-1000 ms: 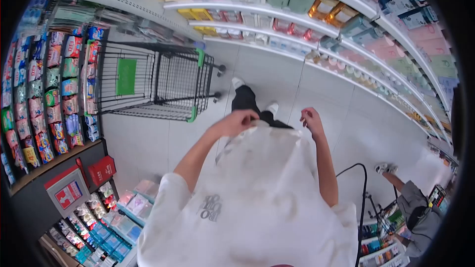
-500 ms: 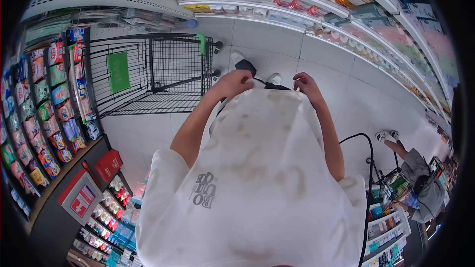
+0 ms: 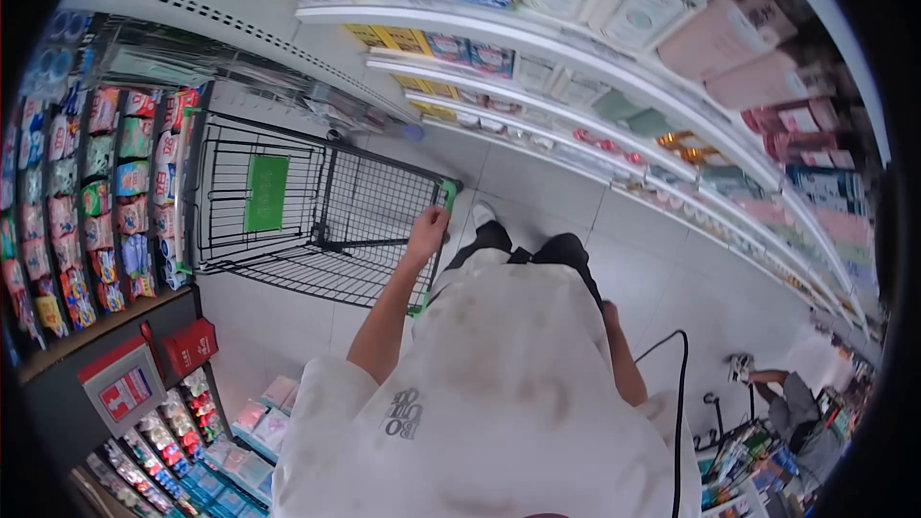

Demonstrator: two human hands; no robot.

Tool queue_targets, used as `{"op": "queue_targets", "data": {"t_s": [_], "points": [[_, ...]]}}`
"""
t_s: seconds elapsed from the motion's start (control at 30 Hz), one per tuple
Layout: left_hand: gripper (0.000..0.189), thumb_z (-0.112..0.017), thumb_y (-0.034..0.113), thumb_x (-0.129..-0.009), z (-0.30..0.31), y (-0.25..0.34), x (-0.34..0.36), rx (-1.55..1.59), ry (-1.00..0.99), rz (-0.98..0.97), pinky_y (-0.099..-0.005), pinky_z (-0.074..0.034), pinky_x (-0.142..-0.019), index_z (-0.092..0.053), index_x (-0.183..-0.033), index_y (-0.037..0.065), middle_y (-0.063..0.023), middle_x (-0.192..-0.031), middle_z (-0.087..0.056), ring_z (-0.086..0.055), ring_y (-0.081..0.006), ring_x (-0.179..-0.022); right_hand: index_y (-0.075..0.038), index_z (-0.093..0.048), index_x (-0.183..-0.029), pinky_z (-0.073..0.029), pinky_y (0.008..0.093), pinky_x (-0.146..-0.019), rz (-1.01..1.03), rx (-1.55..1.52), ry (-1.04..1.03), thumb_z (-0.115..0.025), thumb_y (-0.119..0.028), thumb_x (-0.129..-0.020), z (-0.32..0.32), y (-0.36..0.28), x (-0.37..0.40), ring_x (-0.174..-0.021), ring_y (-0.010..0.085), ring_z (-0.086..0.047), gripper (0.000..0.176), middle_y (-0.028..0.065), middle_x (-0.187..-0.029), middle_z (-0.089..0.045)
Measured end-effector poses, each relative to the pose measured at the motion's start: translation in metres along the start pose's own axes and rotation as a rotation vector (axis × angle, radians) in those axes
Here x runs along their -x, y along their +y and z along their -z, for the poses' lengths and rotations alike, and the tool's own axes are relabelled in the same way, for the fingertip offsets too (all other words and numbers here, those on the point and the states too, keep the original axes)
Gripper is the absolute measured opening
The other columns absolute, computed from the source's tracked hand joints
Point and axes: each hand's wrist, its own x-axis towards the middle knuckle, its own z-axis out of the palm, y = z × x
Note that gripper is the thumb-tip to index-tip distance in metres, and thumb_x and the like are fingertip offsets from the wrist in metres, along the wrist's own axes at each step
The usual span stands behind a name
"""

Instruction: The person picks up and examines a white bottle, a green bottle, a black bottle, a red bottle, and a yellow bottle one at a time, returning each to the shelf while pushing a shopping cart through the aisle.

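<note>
My left hand [image 3: 431, 227] is closed around the handle end of a black wire shopping cart [image 3: 355, 264], just below the green corner of its handle. The cart stands to my left, with a green panel [image 3: 267, 194] inside its basket. My right hand [image 3: 611, 313] hangs by my right thigh, mostly hidden by my leg and shirt, so its fingers do not show. A white shirt [image 3: 518, 393] with brownish marks and grey lettering covers my body.
Shelves of boxes and bottles [image 3: 576, 48] run along the far side. Hanging packets [image 3: 101, 201] fill a rack at left, beyond the cart. A person in grey [image 3: 801, 412] is at the lower right, near another cart. A black cable [image 3: 683, 403] hangs at my right side.
My left hand has moved from the shirt's hem to the cart handle. My right hand has let go of the hem and dropped to my side. One leg is raised or stepping forward.
</note>
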Motion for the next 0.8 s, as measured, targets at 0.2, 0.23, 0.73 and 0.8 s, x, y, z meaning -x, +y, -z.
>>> {"op": "queue_targets", "data": {"t_s": [0.2,0.23,0.73,0.8], "points": [[0.016,-0.048,0.014,-0.097,-0.014,-0.026,0.000,0.241,0.297,0.085,-0.0266,-0.041,-0.056,-0.057,-0.099,0.001,-0.0020,-0.071,-0.054,-0.050,-0.0105,-0.062,-0.004,-0.063,-0.103,-0.041,0.0300,-0.048,-0.014,-0.074,0.043,-0.058,-0.021,-0.084,0.036,-0.031,0.003,-0.058,0.0155,-0.055,0.026,0.0068,-0.073,-0.062],[0.013,-0.047,0.012,-0.097,-0.019,-0.022,0.002,0.309,0.330,0.095,-0.0256,-0.039,-0.052,-0.055,-0.100,0.002,-0.0008,-0.070,-0.051,-0.048,-0.0089,-0.058,-0.004,-0.062,-0.104,-0.041,0.0296,-0.048,-0.016,-0.088,0.047,-0.059,-0.021,-0.084,0.046,-0.039,-0.001,-0.057,0.0154,-0.055,0.027,0.0072,-0.073,-0.062],[0.013,-0.055,0.016,-0.098,0.102,0.296,-0.043,0.254,0.747,-0.815,-0.0212,-0.040,-0.064,-0.056,-0.103,0.004,-0.0009,-0.086,-0.057,-0.050,-0.0073,-0.074,-0.006,-0.055,-0.109,-0.042,0.0270,-0.048,0.000,-0.495,0.109,-0.054,-0.022,-0.090,0.121,-0.088,-0.045,-0.058,0.0151,-0.057,0.025,0.0081,-0.079,-0.063],[0.015,-0.056,0.014,-0.096,0.131,0.357,-0.046,0.146,0.816,-0.896,-0.0241,-0.042,-0.068,-0.058,-0.103,0.001,-0.0039,-0.088,-0.058,-0.050,-0.0101,-0.076,-0.006,-0.055,-0.110,-0.043,0.0287,-0.049,-0.064,-0.524,0.109,-0.055,-0.023,-0.089,0.107,-0.058,-0.041,-0.059,0.0161,-0.057,0.027,0.0084,-0.080,-0.063]]}}
